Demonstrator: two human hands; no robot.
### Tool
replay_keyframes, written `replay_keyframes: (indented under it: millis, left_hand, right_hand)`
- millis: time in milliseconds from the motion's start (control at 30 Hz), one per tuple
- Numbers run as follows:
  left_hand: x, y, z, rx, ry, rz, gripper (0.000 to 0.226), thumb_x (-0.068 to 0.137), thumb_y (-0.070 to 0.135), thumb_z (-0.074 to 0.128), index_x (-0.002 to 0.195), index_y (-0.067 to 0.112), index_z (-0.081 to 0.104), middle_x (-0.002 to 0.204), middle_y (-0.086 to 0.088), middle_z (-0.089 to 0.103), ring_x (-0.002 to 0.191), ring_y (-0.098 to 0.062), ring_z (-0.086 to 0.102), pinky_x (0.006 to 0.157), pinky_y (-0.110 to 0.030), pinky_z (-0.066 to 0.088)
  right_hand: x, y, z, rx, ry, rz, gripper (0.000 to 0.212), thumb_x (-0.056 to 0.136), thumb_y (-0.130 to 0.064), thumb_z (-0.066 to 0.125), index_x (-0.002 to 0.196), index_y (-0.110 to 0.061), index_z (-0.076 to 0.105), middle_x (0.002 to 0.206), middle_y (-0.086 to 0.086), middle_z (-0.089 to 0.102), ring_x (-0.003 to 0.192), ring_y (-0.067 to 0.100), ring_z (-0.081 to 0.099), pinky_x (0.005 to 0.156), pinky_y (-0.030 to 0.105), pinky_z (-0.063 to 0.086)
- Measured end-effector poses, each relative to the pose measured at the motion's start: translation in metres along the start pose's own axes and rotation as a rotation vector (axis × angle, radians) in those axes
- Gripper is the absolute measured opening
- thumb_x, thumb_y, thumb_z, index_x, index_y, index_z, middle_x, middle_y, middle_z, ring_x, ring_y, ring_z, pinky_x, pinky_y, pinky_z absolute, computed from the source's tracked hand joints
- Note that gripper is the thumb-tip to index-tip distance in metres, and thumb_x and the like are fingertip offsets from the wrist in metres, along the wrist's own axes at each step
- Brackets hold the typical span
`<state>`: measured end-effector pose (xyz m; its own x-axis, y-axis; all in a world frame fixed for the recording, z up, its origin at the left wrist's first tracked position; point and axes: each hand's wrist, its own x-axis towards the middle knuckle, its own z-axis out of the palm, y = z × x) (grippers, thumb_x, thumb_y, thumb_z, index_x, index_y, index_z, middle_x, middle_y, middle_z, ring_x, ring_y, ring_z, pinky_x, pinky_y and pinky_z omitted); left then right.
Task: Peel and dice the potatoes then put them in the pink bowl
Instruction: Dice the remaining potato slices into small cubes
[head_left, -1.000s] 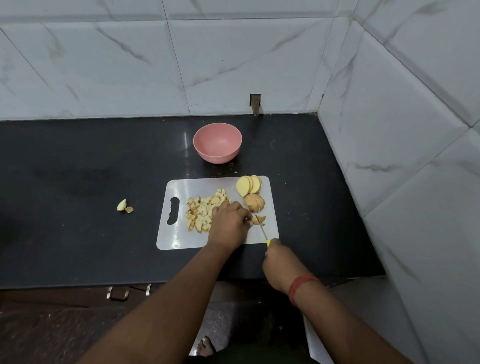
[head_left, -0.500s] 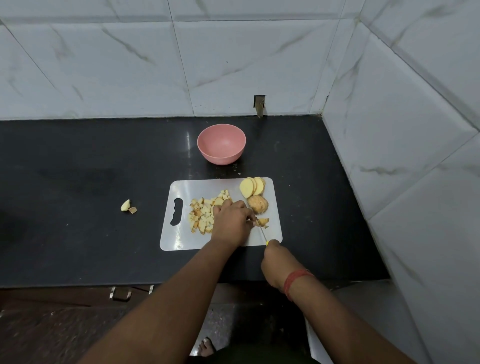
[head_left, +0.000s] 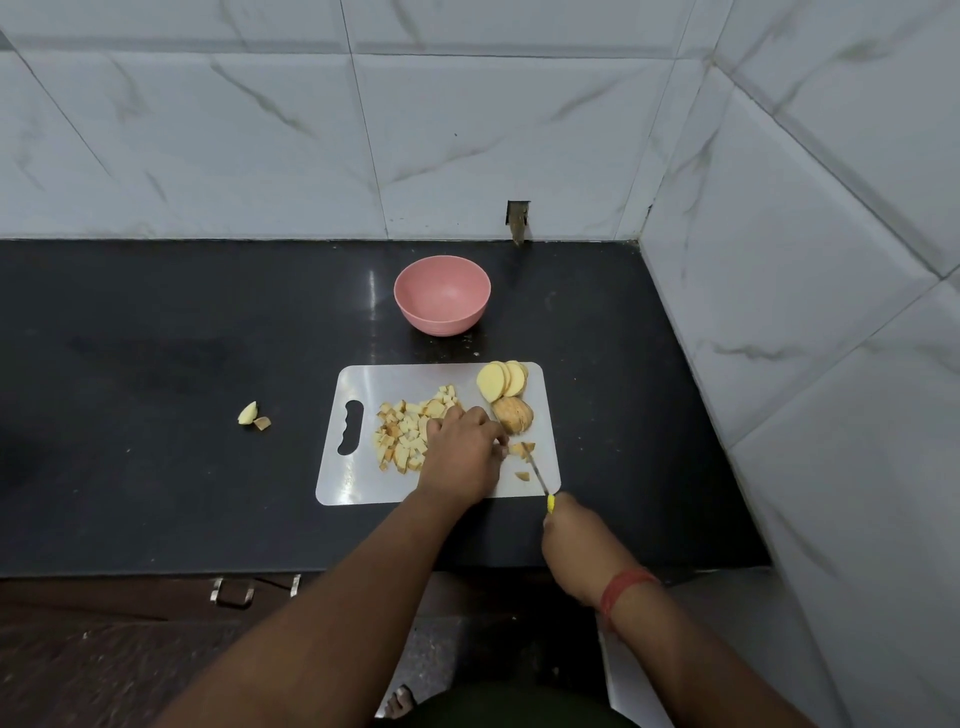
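Right hand (head_left: 576, 540) grips knife (head_left: 537, 475) — dicing potato (head_left: 521, 448).

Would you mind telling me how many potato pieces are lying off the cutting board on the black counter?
2. A pale wedge and a smaller brownish piece lie touching on the counter, left of the cutting board. The arms could hide others nearer the front edge.

I am looking at a home kitchen: white marble-look wall tiles (head_left: 467, 130) are meeting in a corner above a black stone surface (head_left: 156, 338) carrying a cutting board (head_left: 405, 379).
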<state>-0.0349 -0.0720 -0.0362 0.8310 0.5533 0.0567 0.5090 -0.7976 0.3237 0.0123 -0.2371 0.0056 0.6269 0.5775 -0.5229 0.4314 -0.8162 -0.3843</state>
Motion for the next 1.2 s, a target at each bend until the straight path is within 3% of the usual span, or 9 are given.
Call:
replay_keyframes:
  millis: [133, 233, 333, 500, 733, 900, 1200]
  left_hand:
    - [-0.010, -0.003, 0.001, -0.003, 0.075, 0.130, 0.022, 0.094, 0.036, 0.056, 0.111, 0.025, 0.064, 0.107, 0.006, 0.057, 0.103, -0.020, 0.046, 0.085, -0.038, 0.029]
    - [-0.014, -0.002, 0.002, 0.014, 0.036, 0.296, 0.022, 0.091, 0.040, 0.059, 0.105, 0.025, 0.066, 0.104, 0.005, 0.055, 0.100, -0.020, 0.045, 0.085, -0.041, 0.033]
    - [-0.014, 0.000, 0.005, 0.073, 0.001, 0.345, 0.021, 0.092, 0.037, 0.059, 0.104, 0.024, 0.070, 0.100, 0.002, 0.056, 0.097, -0.022, 0.048, 0.083, -0.042, 0.034]
    - [-0.013, 0.004, 0.002, 0.058, -0.028, 0.258, 0.024, 0.098, 0.033, 0.051, 0.111, 0.023, 0.069, 0.108, 0.002, 0.059, 0.104, -0.021, 0.047, 0.089, -0.040, 0.031]
    - [-0.011, 0.008, 0.003, 0.053, -0.041, 0.182, 0.022, 0.099, 0.032, 0.049, 0.104, 0.022, 0.068, 0.106, 0.003, 0.059, 0.103, -0.020, 0.050, 0.089, -0.040, 0.032]
    - [-0.009, 0.008, 0.004, -0.017, -0.028, 0.069, 0.016, 0.097, 0.035, 0.059, 0.103, 0.026, 0.071, 0.106, 0.008, 0.062, 0.105, -0.018, 0.049, 0.084, -0.036, 0.026]
    - [-0.007, 0.010, 0.002, -0.038, -0.017, 0.031, 0.015, 0.096, 0.036, 0.060, 0.099, 0.028, 0.073, 0.104, 0.011, 0.064, 0.103, -0.018, 0.049, 0.082, -0.035, 0.025]
  right_hand:
    - [0.004, -0.003, -0.012, 0.137, 0.096, 0.001, 0.016, 0.101, -0.018, 0.037, 0.107, -0.008, 0.048, 0.103, 0.011, 0.061, 0.089, 0.025, 0.061, 0.069, 0.028, 0.044]
    - [0.005, -0.003, -0.009, 0.169, 0.105, -0.006, 0.016, 0.101, -0.019, 0.036, 0.105, -0.008, 0.047, 0.101, 0.012, 0.061, 0.086, 0.026, 0.060, 0.067, 0.029, 0.043]
    - [0.005, -0.002, -0.007, 0.192, 0.118, -0.013, 0.017, 0.102, -0.020, 0.036, 0.105, -0.008, 0.047, 0.098, 0.011, 0.060, 0.083, 0.024, 0.059, 0.064, 0.029, 0.041]
    - [0.008, -0.001, -0.009, 0.214, 0.144, -0.006, 0.017, 0.102, -0.021, 0.037, 0.105, -0.008, 0.047, 0.097, 0.011, 0.059, 0.084, 0.024, 0.060, 0.066, 0.031, 0.045]
    - [0.008, 0.002, -0.005, 0.138, 0.143, -0.046, 0.016, 0.103, -0.020, 0.037, 0.106, -0.008, 0.046, 0.100, 0.012, 0.062, 0.085, 0.025, 0.061, 0.070, 0.034, 0.049]
    - [0.004, 0.003, 0.008, 0.024, 0.060, -0.021, 0.016, 0.099, -0.012, 0.036, 0.112, -0.007, 0.044, 0.105, 0.014, 0.062, 0.092, 0.028, 0.063, 0.071, 0.031, 0.046]
    - [-0.003, 0.005, 0.016, -0.043, 0.048, -0.015, 0.014, 0.098, -0.010, 0.037, 0.110, -0.006, 0.044, 0.108, 0.015, 0.063, 0.097, 0.031, 0.063, 0.068, 0.028, 0.038]
